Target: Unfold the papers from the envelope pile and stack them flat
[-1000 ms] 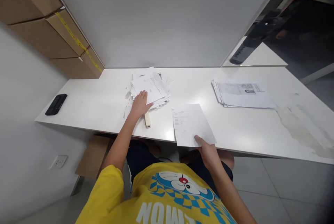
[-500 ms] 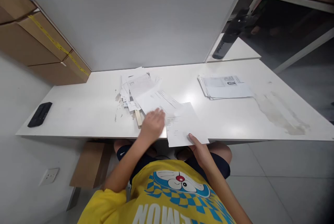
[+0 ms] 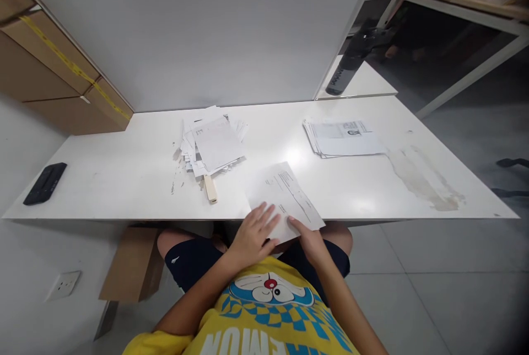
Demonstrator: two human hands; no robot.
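"EMON" on shirt [image 3: 264,311], illegible print on held paper [image 3: 289,192]

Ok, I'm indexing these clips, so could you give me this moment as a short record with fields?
Surface: white desk
Left hand: fingers over the near left part of a printed sheet; contact unclear
Right hand: holds that sheet, thumb on top
Left of sheet: untidy paper pile, pale oblong block at its near edge
Right of sheet: neater paper stack, farther back
Left end: black device
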